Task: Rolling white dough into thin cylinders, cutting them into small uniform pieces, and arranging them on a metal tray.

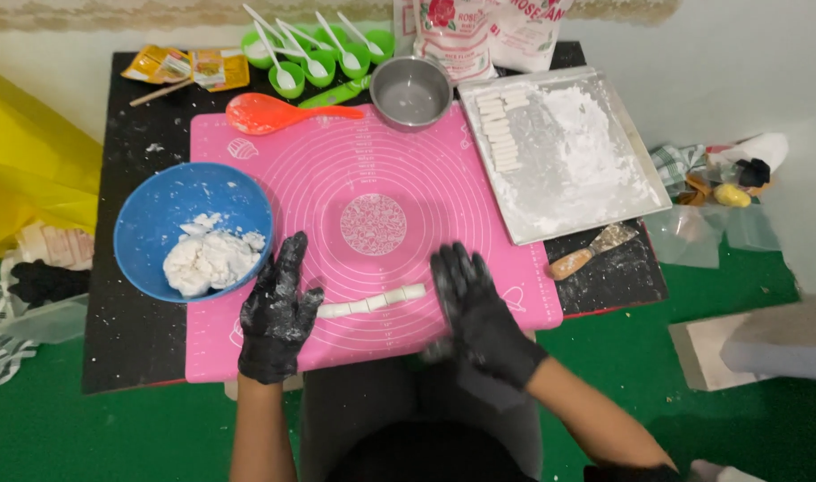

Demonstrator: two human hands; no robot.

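Observation:
A thin white dough log [372, 302], cut into short pieces, lies across the near part of a pink silicone mat [372, 170]. My left hand [278, 312], in a black glove dusted with flour, rests flat on the mat just left of the log, fingers apart and empty. At the log's right end my right hand [479, 312], gloved too, is also flat and empty. A blue bowl [144, 223] to the left holds a lump of white dough [210, 259].
A metal tray [622, 125] with flour and a row of cut dough pieces sits at the right. Behind the mat stand a steel bowl [411, 91], an orange spoon [265, 113], green cups with white spoons [314, 55] and flour bags [479, 31]. A wooden-handled scraper [591, 252] lies right.

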